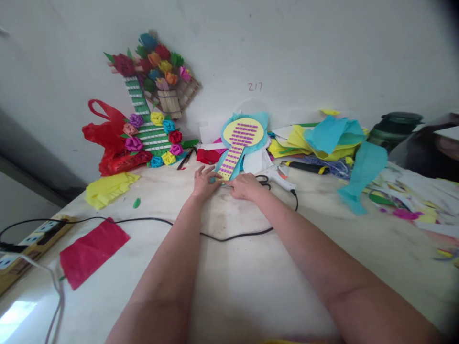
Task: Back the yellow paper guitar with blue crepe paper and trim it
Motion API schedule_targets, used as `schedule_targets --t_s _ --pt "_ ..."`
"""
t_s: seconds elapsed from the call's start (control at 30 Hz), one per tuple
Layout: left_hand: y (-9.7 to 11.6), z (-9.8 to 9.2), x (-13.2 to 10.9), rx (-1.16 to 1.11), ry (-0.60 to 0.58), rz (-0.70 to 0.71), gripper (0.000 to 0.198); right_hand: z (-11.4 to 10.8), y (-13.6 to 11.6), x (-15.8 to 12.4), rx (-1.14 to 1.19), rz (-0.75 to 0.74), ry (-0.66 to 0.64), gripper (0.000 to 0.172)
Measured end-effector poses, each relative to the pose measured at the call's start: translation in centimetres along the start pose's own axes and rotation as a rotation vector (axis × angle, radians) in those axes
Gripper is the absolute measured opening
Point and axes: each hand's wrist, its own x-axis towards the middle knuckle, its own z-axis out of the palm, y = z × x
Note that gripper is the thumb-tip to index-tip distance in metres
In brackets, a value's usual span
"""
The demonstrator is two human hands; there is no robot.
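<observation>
A yellow paper piece [243, 133] with a round top and a narrow stem, covered in rows of purple strips, leans near the wall over light-blue paper [264, 120]. My left hand [205, 182] touches the left side of the stem's lower end, its fingers partly spread. On the right of that end, my right hand [245, 186] has its fingers curled in, with the index finger and thumb at the stem's bottom edge. Both hands seem to pinch this lower edge. Black-handled scissors [264, 181] and a white glue gun [280, 179] lie just right of my right hand.
Paper-flower decorations [154, 136] and a red bag [111, 138] stand at the back left. Crepe paper [335, 136], a cutter [306, 167] and scraps lie right. A black cable [233, 237] crosses the table [229, 286] from a power strip [36, 239], past red paper [93, 252].
</observation>
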Motion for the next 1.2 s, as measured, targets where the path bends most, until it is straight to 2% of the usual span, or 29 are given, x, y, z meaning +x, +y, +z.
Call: schedule_targets --t_s 0.13,0.47,0.63,0.8,1.03,1.2 --pt "0.0 0.2 0.1 0.047 0.029 -0.033 0.029 -0.4 -0.3 -0.3 -0.008 -0.014 -0.015 0.041" --pt "0.4 0.1 0.0 0.045 -0.022 -0.119 0.069 0.4 0.6 -0.2 0.071 0.028 0.038 0.044" --pt "0.6 -0.1 0.0 0.101 -0.08 -0.136 0.075 0.4 1.8 -0.1 0.158 0.178 0.087 0.046" --pt "1.0 -0.5 -0.1 0.206 -0.134 -0.184 0.077 0.2 1.5 0.1 0.24 0.268 0.092 0.044" --pt "1.1 -0.6 -0.1 0.207 -0.154 -0.225 0.081 0.4 0.7 0.2 0.194 0.163 0.053 0.044" --pt "1.3 -1.0 -0.1 0.191 -0.219 -0.219 0.074 0.6 0.4 0.2 0.124 0.108 0.021 0.047"
